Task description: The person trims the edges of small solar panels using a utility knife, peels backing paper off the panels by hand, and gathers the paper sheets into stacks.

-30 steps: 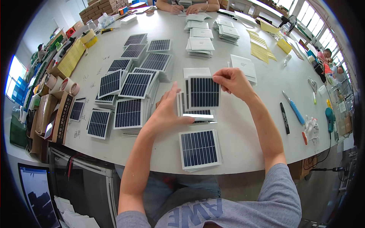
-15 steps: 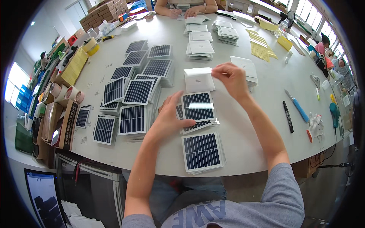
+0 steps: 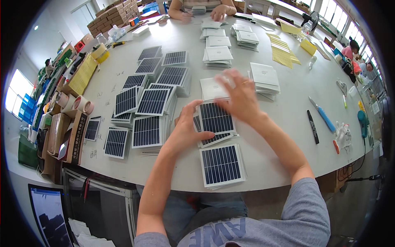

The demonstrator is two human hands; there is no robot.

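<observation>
My left hand [image 3: 190, 125] is at the left edge of a small solar panel [image 3: 217, 118] lying on a stack. Its thumb stretches over the panel, apart from the fingers. My right hand [image 3: 240, 96], partly blurred, has its fingers spread and nothing visible in them. It hovers over the panel's upper right corner and a stack of white square panels [image 3: 210, 89], covering part of both. Nearest to me sits another stack of dark-faced solar panels [image 3: 222, 164]. Farther left stand several more solar panel stacks [image 3: 147, 131].
White panel stacks [image 3: 265, 76] stand right and far ahead. A black marker [image 3: 312, 126], a blue-handled knife [image 3: 323, 115] and a glove [image 3: 342, 136] lie at right. Cardboard boxes [image 3: 74, 138] and tape rolls [image 3: 78, 103] line the left edge. Across the table, another person's hands [image 3: 218, 12] work.
My right hand has let go of the raised edge of a white panel, which now lies flatter on its stack. The hand has moved left and nearer to me. My left hand stays beside the panel.
</observation>
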